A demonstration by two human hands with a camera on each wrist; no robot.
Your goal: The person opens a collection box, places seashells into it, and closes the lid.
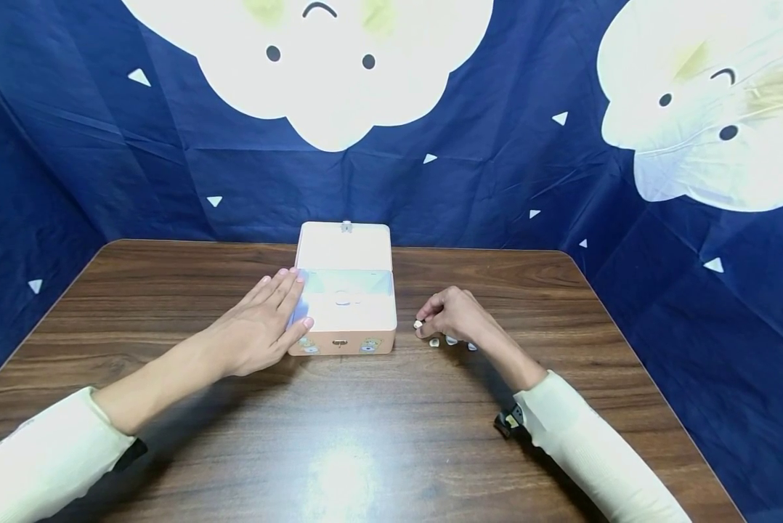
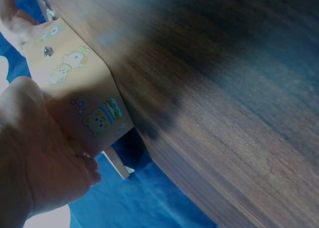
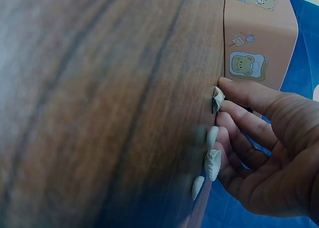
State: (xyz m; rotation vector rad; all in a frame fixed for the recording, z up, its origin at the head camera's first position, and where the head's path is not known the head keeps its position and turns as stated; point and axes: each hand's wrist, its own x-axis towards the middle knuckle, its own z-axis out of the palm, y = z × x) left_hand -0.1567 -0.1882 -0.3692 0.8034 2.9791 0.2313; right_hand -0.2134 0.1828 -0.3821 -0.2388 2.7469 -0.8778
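Note:
A peach-coloured box (image 1: 341, 343) with bear pictures stands on the table, its lid (image 1: 344, 245) raised at the back and its pale inside showing. My left hand (image 1: 254, 330) lies along the box's left side with fingers straight; in the left wrist view its palm is against the printed wall (image 2: 70, 103). To the right of the box, my right hand (image 1: 460, 317) pinches a small white seashell (image 3: 218, 99) between thumb and finger, low over the wood. Beside that hand lie more pale shells, among them a ridged one (image 3: 213, 164) and a smooth one (image 3: 198, 187).
The brown wooden table (image 1: 365, 414) ends at a dark blue cloth (image 1: 496, 189) with white clouds, which hangs behind it and at the sides. A metal clasp (image 1: 346, 226) sits on the lid's top edge. A dark wrist device (image 1: 510, 421) shows at the right sleeve.

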